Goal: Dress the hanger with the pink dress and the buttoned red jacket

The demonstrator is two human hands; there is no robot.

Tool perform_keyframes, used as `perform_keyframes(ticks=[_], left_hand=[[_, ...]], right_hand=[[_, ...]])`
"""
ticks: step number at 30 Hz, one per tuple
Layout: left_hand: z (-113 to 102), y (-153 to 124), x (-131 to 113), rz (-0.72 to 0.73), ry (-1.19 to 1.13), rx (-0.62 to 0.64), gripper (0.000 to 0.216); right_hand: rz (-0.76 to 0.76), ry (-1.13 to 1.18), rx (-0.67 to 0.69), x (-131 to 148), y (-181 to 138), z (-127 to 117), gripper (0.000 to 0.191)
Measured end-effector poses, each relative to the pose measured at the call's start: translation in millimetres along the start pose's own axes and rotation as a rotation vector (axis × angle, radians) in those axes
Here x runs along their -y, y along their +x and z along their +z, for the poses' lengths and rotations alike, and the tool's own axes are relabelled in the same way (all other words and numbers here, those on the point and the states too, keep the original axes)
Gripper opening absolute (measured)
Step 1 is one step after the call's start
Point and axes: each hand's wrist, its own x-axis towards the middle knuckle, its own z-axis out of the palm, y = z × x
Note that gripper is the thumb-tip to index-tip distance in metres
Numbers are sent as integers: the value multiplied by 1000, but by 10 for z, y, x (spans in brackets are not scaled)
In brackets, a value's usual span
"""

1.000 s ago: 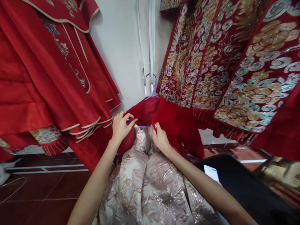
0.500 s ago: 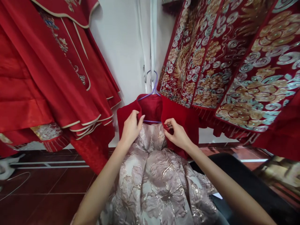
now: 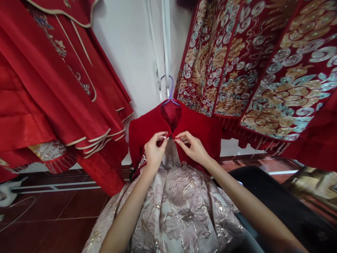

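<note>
A short red velvet jacket (image 3: 147, 128) hangs on a purple hanger (image 3: 170, 92) over a pale pink brocade dress (image 3: 179, 207). My left hand (image 3: 154, 150) pinches the left front edge of the jacket just below the collar. My right hand (image 3: 193, 147) pinches the right front edge. The two edges meet between my fingertips at the neck. What sits under the fingertips is too small to make out.
Plain red gowns with cream piping (image 3: 52, 91) hang at the left. Heavily embroidered red panels (image 3: 263, 66) hang at the upper right. A white wall with a white rail (image 3: 164, 42) is behind. Dark red floor tiles (image 3: 52, 218) lie below, a black surface (image 3: 276, 203) at lower right.
The jacket's front edges, held apart a second ago, have been drawn together at the neck. Both hands moved inward and up, and the pink bodice is now mostly covered.
</note>
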Motion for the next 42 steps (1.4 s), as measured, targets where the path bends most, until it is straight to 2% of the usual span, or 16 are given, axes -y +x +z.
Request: perform_keyframes(ticks=[3,7,13,17,21,29,35,39,42], left_hand=[[31,-28,14,-86,-138,-63,16],[43,-6,8,-89,-122,-10,8],[-26,34,-52,28,66,86,13],[-95,124,-111,183,255,194,14],[-152,266,-185,317,346,295,12],[-222,412,-237,336,388,434,6],[-219,420,-193,396,405,448,10],[-147,423,-200,450,494,471,13],[-67,363,-208,406,481,443,11]], right_hand=[[-32,-8,11,49,31,-5,14],[-76,10,43,120,96,-12,15],[-161,-66,40,144,202,4,13],[-185,-121,52,116,252,-21,14],[-180,-151,96,118,297,-65,15],[-93,24,129,184,342,-86,15],[-67,78,158,176,359,-130,12],[-130,-7,164,97,382,-81,16],[-107,-112,64,23,341,55,22]])
